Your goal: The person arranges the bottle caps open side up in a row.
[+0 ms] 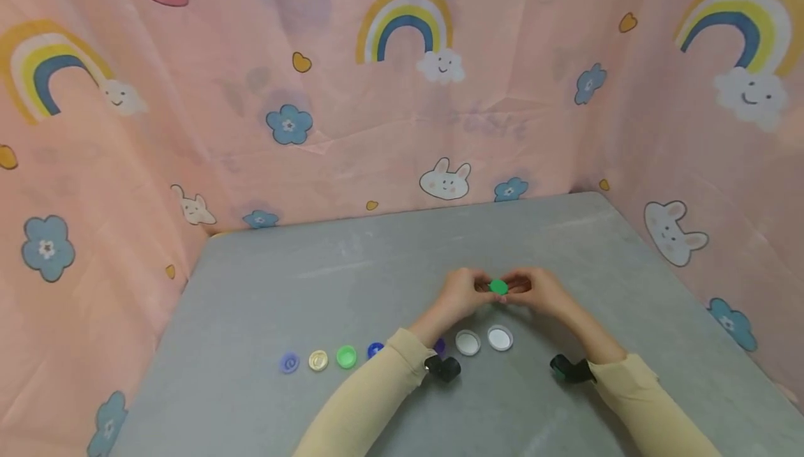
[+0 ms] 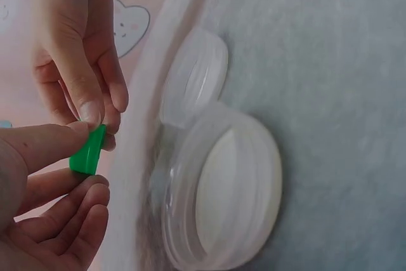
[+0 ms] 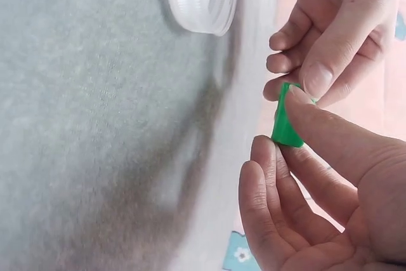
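Observation:
A green bottle cap (image 1: 499, 287) is held up above the grey table by both hands, which meet at it. My left hand (image 1: 461, 294) pinches one side between thumb and fingers. From the other side my right hand (image 1: 539, 291) pinches it the same way, its remaining fingers loosely bent. In the left wrist view, the cap (image 2: 89, 150) is seen edge-on. Just in front of the hands lie two whitish, see-through round lids, one on the left (image 1: 467, 342) and one on the right (image 1: 500, 338).
Left of the lids runs a row of small caps: lavender (image 1: 289, 363), pale yellow (image 1: 318, 361), light green (image 1: 346, 356), blue (image 1: 375, 349) and purple (image 1: 440, 346). My left forearm covers part of this row. Pink printed cloth (image 1: 352, 157) stands around the table (image 1: 264, 289).

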{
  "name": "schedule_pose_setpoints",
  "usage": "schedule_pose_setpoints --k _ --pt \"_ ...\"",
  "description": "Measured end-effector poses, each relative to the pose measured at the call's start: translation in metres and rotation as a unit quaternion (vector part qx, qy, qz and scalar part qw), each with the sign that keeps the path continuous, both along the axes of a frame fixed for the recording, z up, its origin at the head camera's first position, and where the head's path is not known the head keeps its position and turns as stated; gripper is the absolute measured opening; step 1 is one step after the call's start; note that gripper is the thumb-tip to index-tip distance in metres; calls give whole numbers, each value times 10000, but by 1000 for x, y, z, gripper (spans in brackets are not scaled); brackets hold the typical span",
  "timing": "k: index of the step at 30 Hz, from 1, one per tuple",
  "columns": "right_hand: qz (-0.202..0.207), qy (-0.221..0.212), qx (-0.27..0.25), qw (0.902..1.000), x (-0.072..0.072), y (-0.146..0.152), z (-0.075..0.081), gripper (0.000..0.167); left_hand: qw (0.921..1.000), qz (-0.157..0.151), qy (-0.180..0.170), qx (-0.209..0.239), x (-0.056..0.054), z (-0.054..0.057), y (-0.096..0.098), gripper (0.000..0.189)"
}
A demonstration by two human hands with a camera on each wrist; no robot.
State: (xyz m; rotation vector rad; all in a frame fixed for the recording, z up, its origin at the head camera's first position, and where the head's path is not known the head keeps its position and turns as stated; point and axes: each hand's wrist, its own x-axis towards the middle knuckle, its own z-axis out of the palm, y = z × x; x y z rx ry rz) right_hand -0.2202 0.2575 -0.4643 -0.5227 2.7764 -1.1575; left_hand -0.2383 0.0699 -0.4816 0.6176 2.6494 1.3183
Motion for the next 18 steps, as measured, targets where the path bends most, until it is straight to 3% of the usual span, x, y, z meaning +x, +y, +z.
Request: schedule_pose_setpoints --k 9,18 --pt "199 104 53 9997 14 6 8 32 9996 -204 219 -14 12 4 0 28" --pt "367 -292 -76 9989 27 12 13 34 9972 -628 389 -82 23 8 0 27"
